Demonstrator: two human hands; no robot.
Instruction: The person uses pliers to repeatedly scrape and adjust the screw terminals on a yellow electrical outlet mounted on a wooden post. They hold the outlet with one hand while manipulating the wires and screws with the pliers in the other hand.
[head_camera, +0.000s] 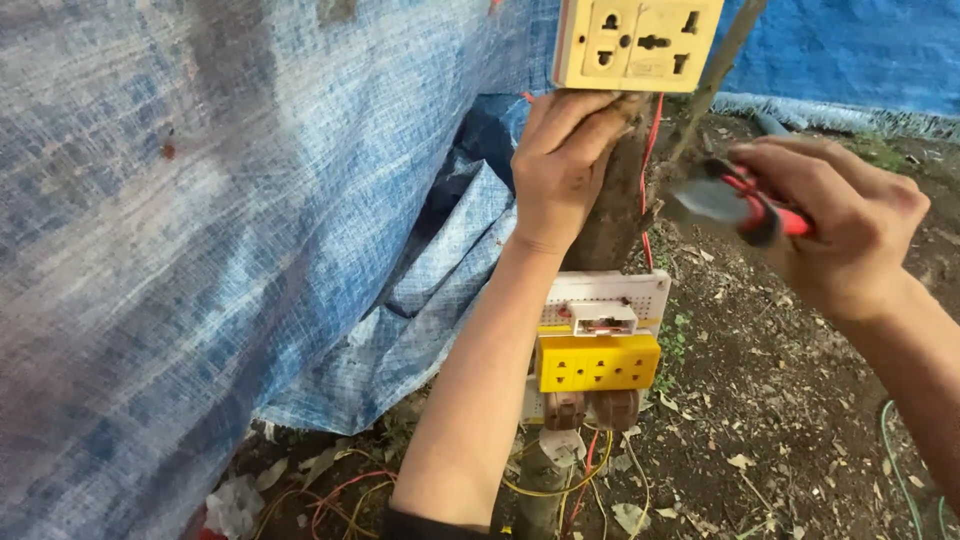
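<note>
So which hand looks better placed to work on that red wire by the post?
Probably the right hand: it grips red-handled pliers pointing at the thin red wire. The left hand is pressed under the cream plastic socket box.

Soft even daylight, faint shadows, slight motion blur

left hand: raised, fingers pressed up under the socket box | right hand: closed, held right of it
</note>
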